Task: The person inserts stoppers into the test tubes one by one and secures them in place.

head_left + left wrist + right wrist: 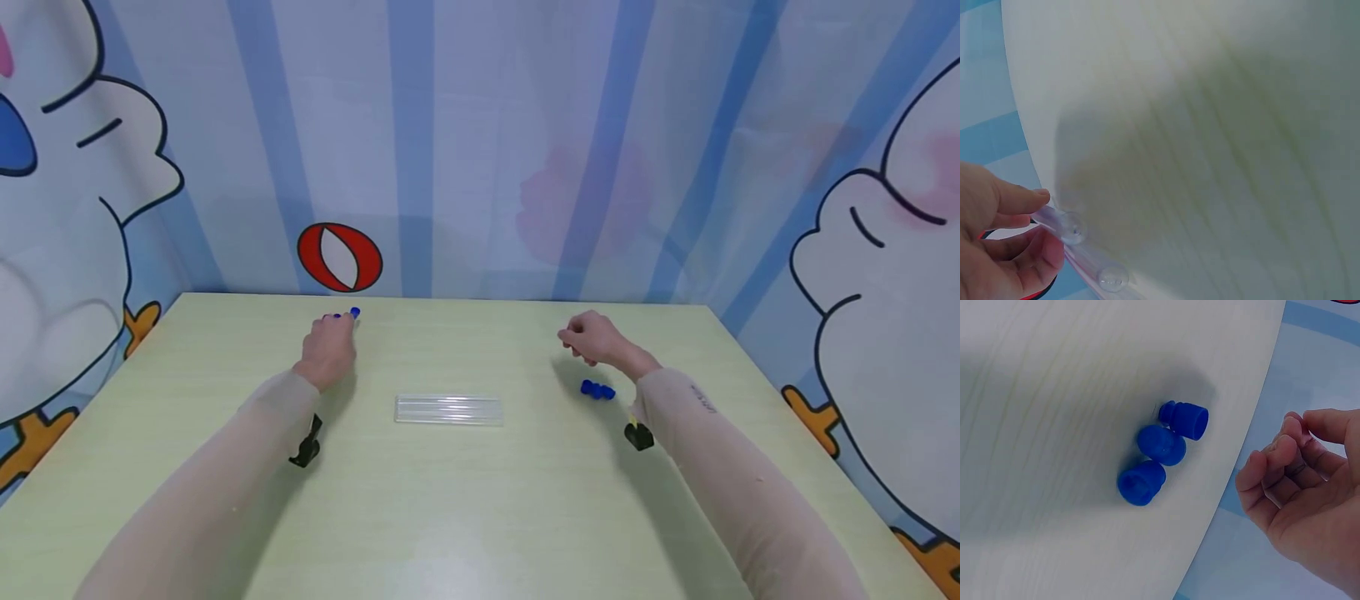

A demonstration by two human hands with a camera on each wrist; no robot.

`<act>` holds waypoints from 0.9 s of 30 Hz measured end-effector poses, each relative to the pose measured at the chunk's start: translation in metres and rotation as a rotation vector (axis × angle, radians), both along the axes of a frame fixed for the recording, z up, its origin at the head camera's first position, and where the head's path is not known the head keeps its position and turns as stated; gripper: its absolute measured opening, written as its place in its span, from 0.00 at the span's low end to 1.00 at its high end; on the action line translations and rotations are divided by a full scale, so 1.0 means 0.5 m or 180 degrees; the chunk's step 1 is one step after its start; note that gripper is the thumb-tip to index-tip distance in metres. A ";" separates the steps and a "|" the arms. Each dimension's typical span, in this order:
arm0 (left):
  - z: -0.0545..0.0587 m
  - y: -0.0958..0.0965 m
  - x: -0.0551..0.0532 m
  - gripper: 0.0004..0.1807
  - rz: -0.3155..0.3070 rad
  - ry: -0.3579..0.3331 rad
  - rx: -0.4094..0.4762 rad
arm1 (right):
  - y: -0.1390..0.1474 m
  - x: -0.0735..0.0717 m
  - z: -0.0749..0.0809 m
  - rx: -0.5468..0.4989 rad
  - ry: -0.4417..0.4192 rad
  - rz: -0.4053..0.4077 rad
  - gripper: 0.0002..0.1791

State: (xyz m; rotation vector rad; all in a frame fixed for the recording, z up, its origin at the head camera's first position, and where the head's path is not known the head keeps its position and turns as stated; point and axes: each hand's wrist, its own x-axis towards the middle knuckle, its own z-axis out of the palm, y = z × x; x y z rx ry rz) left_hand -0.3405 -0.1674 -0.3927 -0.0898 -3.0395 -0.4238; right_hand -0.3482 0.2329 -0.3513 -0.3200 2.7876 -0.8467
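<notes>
At the far left of the table in the head view is my left hand (pixel 330 350), a small blue piece (pixel 355 312) just past its fingers. In the left wrist view, thumb and fingers pinch a clear plastic piece (pixel 1094 259) with two round, bubble-like parts; its full shape is hidden. My right hand (pixel 596 339) hovers beyond several blue stoppers (pixel 597 390). Its fingers (pixel 1275 453) are loosely bent, thumb tip near the index finger, and nothing shows between them. The stoppers lie bunched on the table, one with a ribbed plug.
Clear ridged plastic, looking like tubes lying side by side (pixel 448 410), rests mid-table between the arms. A striped cartoon curtain (pixel 480 150) rises behind the pale table (pixel 450 517). Black wrist devices (pixel 639 436) hang under both sleeves.
</notes>
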 end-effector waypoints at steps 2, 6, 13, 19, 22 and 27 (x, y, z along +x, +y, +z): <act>-0.001 -0.001 -0.001 0.15 0.0011 0.0012 0.0016 | 0.004 0.001 0.001 0.0009 0.0001 -0.0003 0.18; -0.003 -0.002 -0.001 0.17 0.0019 0.0046 0.0011 | 0.010 0.003 0.003 -0.0010 0.0002 0.0024 0.17; -0.007 -0.005 -0.001 0.19 -0.0016 0.0064 -0.0052 | 0.025 -0.001 0.001 0.0084 0.0004 0.0065 0.17; -0.009 -0.003 -0.002 0.18 -0.0012 -0.0029 -0.0105 | 0.034 0.001 0.011 0.0319 0.0038 0.0163 0.16; -0.009 -0.004 -0.001 0.17 -0.0049 -0.0022 -0.0119 | 0.037 0.005 0.020 0.0512 -0.0015 0.0211 0.15; -0.010 -0.007 0.000 0.15 -0.0060 0.0004 -0.0144 | 0.039 0.013 0.030 0.0927 -0.0274 0.0381 0.14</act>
